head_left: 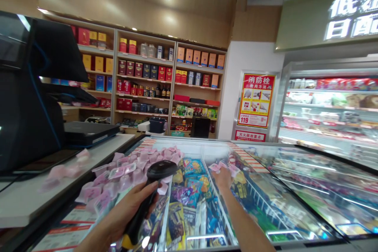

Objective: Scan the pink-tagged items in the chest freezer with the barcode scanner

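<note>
My left hand (132,208) is wrapped round the handle of a black barcode scanner (162,170), its head pointing away from me over the freezer glass. Farther right, my right hand (223,179) is closed on small pink cups (217,166), which stick out past the fingertips; how many it holds I cannot tell. A loose pile of similar pink cups (126,169) with printed lids lies on the glass beyond and left of the scanner. A few more pink cups (63,173), blurred, rest on the white counter (17,208).
Below my hands is a chest freezer with wire dividers (217,201) and bagged frozen goods (189,193). A dark checkout terminal (29,98) stands at left. Shelves of boxed bottles (144,71) line the back; an open chiller (327,110) is at right.
</note>
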`<state>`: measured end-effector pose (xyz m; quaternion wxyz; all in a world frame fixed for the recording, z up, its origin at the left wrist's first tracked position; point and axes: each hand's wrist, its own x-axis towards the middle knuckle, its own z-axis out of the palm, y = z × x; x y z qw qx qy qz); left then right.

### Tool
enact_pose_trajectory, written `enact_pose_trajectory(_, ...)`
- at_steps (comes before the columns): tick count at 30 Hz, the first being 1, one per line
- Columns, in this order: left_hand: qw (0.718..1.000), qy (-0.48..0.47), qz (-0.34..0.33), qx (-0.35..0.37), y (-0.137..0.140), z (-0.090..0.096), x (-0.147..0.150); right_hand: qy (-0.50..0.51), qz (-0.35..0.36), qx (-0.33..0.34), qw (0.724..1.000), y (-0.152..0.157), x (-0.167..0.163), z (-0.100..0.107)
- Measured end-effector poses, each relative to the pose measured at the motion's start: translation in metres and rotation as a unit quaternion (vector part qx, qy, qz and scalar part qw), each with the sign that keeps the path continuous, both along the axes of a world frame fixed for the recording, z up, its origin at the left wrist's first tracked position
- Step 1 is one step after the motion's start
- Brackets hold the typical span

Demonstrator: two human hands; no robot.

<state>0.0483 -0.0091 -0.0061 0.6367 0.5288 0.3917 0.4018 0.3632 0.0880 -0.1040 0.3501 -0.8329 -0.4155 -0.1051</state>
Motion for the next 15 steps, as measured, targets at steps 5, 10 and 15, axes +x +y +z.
enact_pose_trajectory(5,1.000,-0.012,0.018,-0.010,0.003,-0.002,-0.009,0.033,-0.009,0.016,0.999,-0.009,0.011,0.006)
enact_pose_trajectory(10,1.000,-0.003,0.024,-0.002,0.006,-0.007,-0.023,-0.013,0.012,0.136,0.990,-0.013,-0.016,0.015)
enact_pose_trajectory(15,0.999,-0.015,0.044,0.002,0.002,-0.007,-0.028,0.046,0.281,0.089,0.954,0.011,-0.098,0.012)
